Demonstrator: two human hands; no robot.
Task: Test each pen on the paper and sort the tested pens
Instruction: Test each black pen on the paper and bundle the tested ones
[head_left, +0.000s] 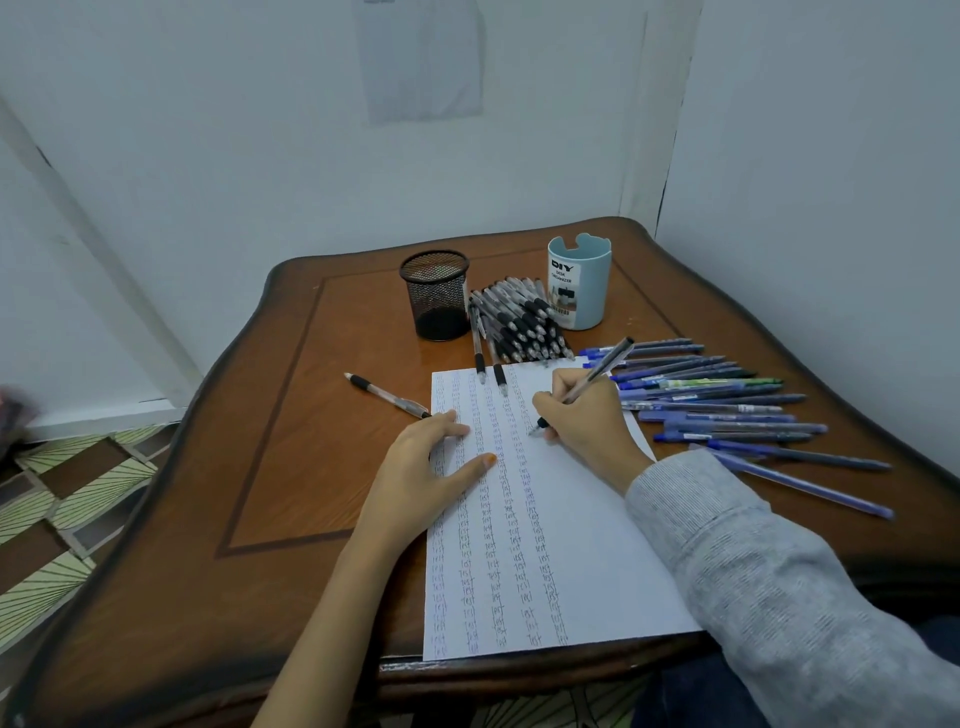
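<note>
On the left of the brown wooden counter (291, 415), a lone black-grip pen (387, 396) lies at a slant. Its nearer end comes just beside the left edge of the paper (571, 561) and the fingertips of the left grip (431, 460). That left grip lies flat with its fingers straight and a little apart, pressing the sheet's left edge and holding nothing. Behind it, near the wall, stands a black mesh cup (435, 293).

The paper runs from mid-counter to the near edge and is covered in columns of small written words. At its far edge is a heap of black pens (519, 319), and two of them overlap the top of the sheet.

The right grip (589, 423) rests on the upper right part of the paper. Its fingers are clamped around the held pen (602, 366) low on the barrel. The tip sticks out below and to the left of the fingers and meets the paper, while the back end slants up and to the right, above the knuckles.

Behind stands a pale blue cup (579, 291) with a label. To the right of the sheet, a row of blue pens (727, 410) lies side by side on the counter. A grey sleeve (769, 582) covers the right forearm.
</note>
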